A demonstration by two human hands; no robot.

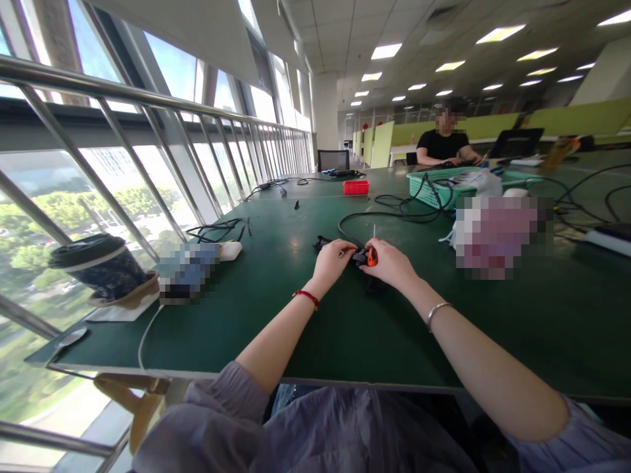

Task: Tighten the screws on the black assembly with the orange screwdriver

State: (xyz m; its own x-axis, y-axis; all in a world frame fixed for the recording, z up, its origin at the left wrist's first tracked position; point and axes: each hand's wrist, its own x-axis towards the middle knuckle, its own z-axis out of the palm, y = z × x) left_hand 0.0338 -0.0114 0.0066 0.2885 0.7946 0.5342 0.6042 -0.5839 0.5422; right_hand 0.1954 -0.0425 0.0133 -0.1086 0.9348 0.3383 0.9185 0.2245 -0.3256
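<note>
My left hand (332,261) is closed in a pinch, its fingertips at a small black device (361,257) just over the table. My right hand (392,264) is closed around an orange-and-black screwdriver (373,257), its thin metal shaft pointing up and away from me. The right fingertips also touch the black device's side. A black cable (342,225) runs from near the device toward the back right. Behind my left hand lies a black piece (321,243), partly covered. Fine details between the fingers are too small to make out.
Left on the green table (236,335) are a lidded cup (106,269) in a holder, a blurred phone-like item (190,272) and a white adapter (230,250). Farther back stand a red box (355,188) and a green basket (434,192). A person (444,146) sits across the table.
</note>
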